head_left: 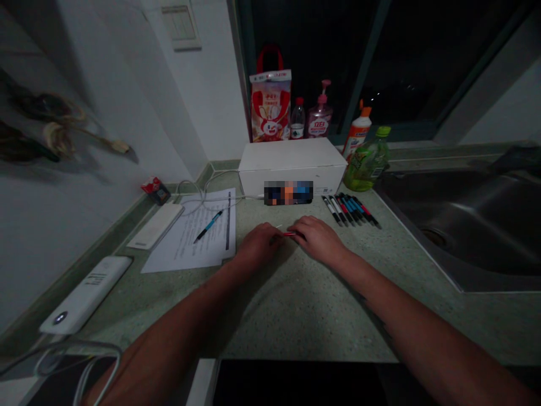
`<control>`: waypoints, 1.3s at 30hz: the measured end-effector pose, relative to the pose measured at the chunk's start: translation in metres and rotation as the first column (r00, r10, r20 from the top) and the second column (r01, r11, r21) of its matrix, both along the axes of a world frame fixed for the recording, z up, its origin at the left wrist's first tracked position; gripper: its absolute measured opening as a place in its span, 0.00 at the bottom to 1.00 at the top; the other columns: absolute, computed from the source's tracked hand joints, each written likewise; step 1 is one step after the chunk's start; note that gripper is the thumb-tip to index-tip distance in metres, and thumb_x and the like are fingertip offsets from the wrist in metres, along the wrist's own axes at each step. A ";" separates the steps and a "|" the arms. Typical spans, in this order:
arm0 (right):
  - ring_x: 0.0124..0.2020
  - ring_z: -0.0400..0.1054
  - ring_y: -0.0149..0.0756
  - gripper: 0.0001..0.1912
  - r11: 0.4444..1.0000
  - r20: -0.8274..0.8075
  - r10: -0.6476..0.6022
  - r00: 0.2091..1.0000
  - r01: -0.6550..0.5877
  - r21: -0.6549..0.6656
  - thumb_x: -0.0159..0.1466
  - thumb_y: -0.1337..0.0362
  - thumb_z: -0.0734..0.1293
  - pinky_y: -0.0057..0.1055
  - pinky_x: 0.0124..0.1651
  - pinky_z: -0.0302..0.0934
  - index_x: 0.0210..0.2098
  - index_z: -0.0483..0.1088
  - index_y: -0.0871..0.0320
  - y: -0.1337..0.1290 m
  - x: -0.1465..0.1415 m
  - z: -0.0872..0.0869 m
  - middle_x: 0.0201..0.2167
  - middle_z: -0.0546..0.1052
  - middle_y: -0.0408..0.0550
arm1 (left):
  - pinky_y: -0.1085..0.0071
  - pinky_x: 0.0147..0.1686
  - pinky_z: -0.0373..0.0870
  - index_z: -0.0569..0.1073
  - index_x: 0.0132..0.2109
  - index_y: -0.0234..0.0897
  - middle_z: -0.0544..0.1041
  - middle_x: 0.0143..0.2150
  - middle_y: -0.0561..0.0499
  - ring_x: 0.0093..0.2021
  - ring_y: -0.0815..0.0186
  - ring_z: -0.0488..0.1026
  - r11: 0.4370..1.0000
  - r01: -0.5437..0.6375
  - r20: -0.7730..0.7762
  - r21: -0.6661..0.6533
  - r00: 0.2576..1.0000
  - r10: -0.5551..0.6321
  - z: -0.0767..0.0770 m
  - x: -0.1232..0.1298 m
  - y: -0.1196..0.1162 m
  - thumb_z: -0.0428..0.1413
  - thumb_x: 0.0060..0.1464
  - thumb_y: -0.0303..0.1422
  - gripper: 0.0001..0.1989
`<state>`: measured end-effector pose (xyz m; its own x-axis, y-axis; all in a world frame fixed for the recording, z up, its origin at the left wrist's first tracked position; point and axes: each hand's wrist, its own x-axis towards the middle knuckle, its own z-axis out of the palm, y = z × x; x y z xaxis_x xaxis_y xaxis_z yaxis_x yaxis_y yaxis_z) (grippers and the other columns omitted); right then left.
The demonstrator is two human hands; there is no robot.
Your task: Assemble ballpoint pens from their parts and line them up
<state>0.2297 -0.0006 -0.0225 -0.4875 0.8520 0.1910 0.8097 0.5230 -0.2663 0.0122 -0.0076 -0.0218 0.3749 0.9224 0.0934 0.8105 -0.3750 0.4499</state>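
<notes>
- While my hands meet low over the speckled green countertop (270, 321), the slim red piece (289, 233) sits between them, small enough that I can't say exactly what it is; it looks like a pen part, and a thin white sliver (279, 226) shows just beyond it.
- My right hand (318, 239) is curled nearly closed, its fingers pinched on the red piece's near end.
- My left hand (257, 243) is curled too, fingertips touching or almost touching the right hand. Those fingers hide the contact, so I can't tell whether they have hold of the piece.
- For now, the work is this fine fingertip handling of one small part, and it needs both hands close together.
- Just ahead of my hands, the row of pens (350, 211) lies side by side, angled on the counter.
- To the left, a blue pen (208, 225) lies on the printed sheets (203, 254).
- Behind the sheets and pens stands a white box (291, 160), with a blurred object (288, 193) against its front.
- Further out are a white power bank (84, 296) at left and a steel sink (456, 225) at right.
</notes>
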 end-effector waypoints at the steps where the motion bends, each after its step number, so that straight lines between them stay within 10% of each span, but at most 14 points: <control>1: 0.52 0.73 0.47 0.11 1.000 -0.006 -0.006 1.000 0.006 0.004 0.73 0.67 0.69 0.40 0.56 0.65 0.51 0.82 0.57 0.000 0.001 0.000 0.47 0.81 0.55 | 0.62 0.50 0.72 0.84 0.48 0.39 0.82 0.45 0.46 0.47 0.58 0.77 1.000 -0.030 0.000 0.008 1.000 0.030 0.002 -0.002 0.001 0.60 0.65 0.29 0.09; 8: 0.50 0.74 0.46 0.10 1.000 -0.005 -0.026 1.000 0.026 0.003 0.73 0.68 0.68 0.41 0.55 0.66 0.48 0.83 0.57 0.002 0.005 -0.001 0.45 0.82 0.55 | 0.60 0.53 0.71 0.81 0.46 0.37 0.81 0.48 0.41 0.52 0.54 0.76 0.975 -0.210 -0.150 0.071 0.964 0.218 0.014 -0.019 0.008 0.62 0.64 0.30 0.05; 15: 0.52 0.73 0.47 0.11 0.999 -0.061 -0.006 0.998 0.009 0.050 0.74 0.65 0.67 0.42 0.57 0.66 0.51 0.81 0.57 0.001 0.004 -0.001 0.47 0.81 0.55 | 0.57 0.49 0.70 0.79 0.36 0.40 0.80 0.42 0.42 0.47 0.52 0.75 0.980 -0.175 -0.115 0.098 0.976 0.186 0.009 -0.021 0.012 0.59 0.62 0.28 0.06; 25: 0.48 0.72 0.48 0.13 0.990 -0.018 0.033 0.999 -0.030 0.141 0.76 0.64 0.65 0.41 0.52 0.63 0.48 0.83 0.55 -0.010 -0.010 0.016 0.42 0.82 0.54 | 0.58 0.54 0.69 0.82 0.49 0.39 0.83 0.47 0.44 0.51 0.53 0.76 0.983 0.047 -0.074 0.179 0.997 -0.034 0.018 -0.003 -0.002 0.60 0.67 0.30 0.08; 39: 0.48 0.72 0.48 0.12 0.982 -0.100 -0.079 0.992 0.095 0.166 0.75 0.65 0.65 0.41 0.52 0.63 0.46 0.83 0.56 -0.002 0.009 0.013 0.43 0.81 0.54 | 0.58 0.53 0.73 0.81 0.48 0.37 0.79 0.44 0.45 0.50 0.55 0.75 0.978 -0.093 0.040 0.186 0.995 0.088 0.008 -0.012 0.008 0.60 0.66 0.28 0.06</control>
<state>0.2386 -0.0028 -0.0095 -0.3869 0.8415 0.3770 0.8300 0.4959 -0.2553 0.0002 0.0001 -0.0139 0.2849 0.9172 0.2784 0.8317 -0.3809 0.4038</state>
